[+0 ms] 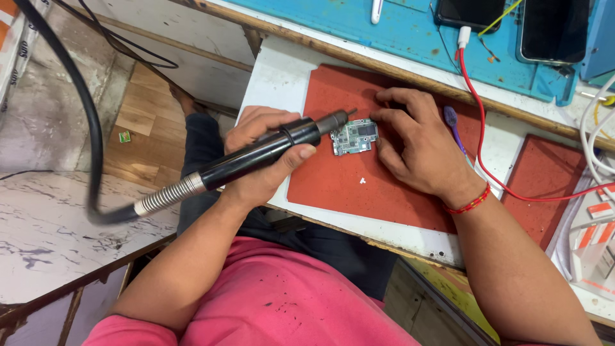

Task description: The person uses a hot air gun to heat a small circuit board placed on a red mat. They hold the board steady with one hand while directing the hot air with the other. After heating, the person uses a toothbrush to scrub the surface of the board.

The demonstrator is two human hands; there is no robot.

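A small green circuit board (pixel 354 136) lies flat on a red mat (pixel 359 186), near the mat's upper middle. The right hand (pixel 416 144) rests at the board's 3 o'clock, fingers bent, their tips pressing on the board's right edge and top corner; it pins the board rather than grasping it. A red thread band (pixel 471 204) circles that wrist.

The left hand (pixel 266 154) sits at the board's 9 o'clock, wrapped around a black hot-air handle (pixel 256 157), thumb laid along its underside. The handle slants up to the right, and its metal nozzle (pixel 338 119) ends just above the board's top left corner; whether it touches cannot be told. From the handle's rear a metal spring sleeve (pixel 170 194) leads to a thick black hose (pixel 90 128) curving up toward 11 o'clock.

A tiny white scrap (pixel 362 181) lies on the mat at the board's 6 o'clock. A purple tool (pixel 453 125) lies at 3 o'clock beyond the right hand, and a red cable (pixel 487 166) runs past it up to a blue mat (pixel 410 32) at 12 o'clock, where two phones (pixel 554 29) lie.
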